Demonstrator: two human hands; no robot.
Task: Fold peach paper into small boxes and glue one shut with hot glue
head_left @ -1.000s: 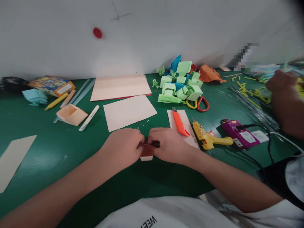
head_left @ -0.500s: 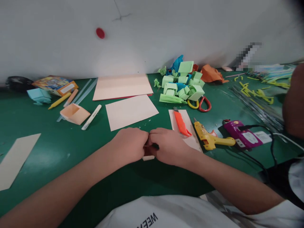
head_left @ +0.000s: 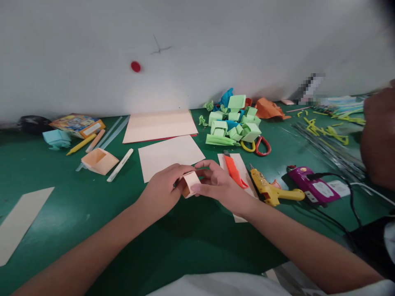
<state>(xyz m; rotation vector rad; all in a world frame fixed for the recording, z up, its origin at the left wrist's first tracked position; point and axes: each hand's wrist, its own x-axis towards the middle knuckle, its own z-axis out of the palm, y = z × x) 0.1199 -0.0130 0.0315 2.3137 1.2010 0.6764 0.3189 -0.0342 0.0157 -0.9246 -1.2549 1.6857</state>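
Both my hands hold a small folded peach paper box just above the green table. My left hand grips its left side with curled fingers. My right hand pinches its right side, thumb below and fingers over the top. A peach paper sheet lies just beyond my hands. An orange utility knife rests on a paper strip right of my right hand.
A yellow glue gun and a purple device with a cable lie at right. Green folded paper pieces and scissors sit behind. An open peach box, pens and a colourful carton lie at left. Another person's arm is at far right.
My hands have lifted the small paper box off the table and turned it, so its outer side shows. The view has tilted slightly down.
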